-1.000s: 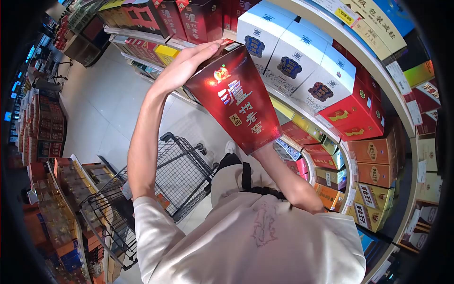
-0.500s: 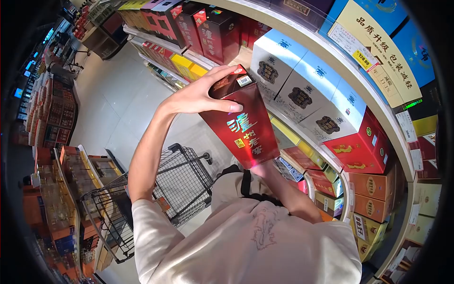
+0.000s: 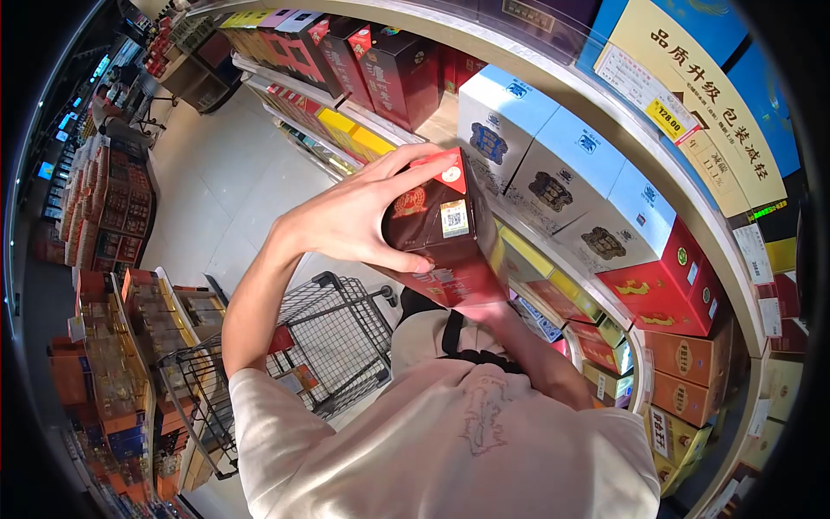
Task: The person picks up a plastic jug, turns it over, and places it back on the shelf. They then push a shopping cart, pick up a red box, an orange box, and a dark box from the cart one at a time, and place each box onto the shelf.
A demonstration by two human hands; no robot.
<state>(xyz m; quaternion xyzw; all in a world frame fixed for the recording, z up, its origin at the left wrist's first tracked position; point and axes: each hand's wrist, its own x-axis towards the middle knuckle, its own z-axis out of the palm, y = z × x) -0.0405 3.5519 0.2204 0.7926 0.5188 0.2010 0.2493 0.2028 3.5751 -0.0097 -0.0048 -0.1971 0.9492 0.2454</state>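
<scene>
A dark red box (image 3: 454, 259) with a red corner label and a small code sticker is tilted in front of my chest, its top turned toward the camera. My left hand (image 3: 354, 208) grips its upper end, thumb on the front and fingers over the top edge. Under the box's lower end is my right hand (image 3: 497, 311), mostly hidden by the box; its fingers do not show. Similar dark red boxes (image 3: 398, 80) stand on the shelf just beyond.
White boxes (image 3: 562, 186) and a red box (image 3: 666, 281) fill the curved shelf at the right. A wire shopping cart (image 3: 333, 337) stands at the left, near low shelves of bottles (image 3: 121, 363). Farther back, a person (image 3: 108, 112) is by the screens.
The held box has tipped so that its top faces the camera more and its front less. My left hand has moved slightly down with it.
</scene>
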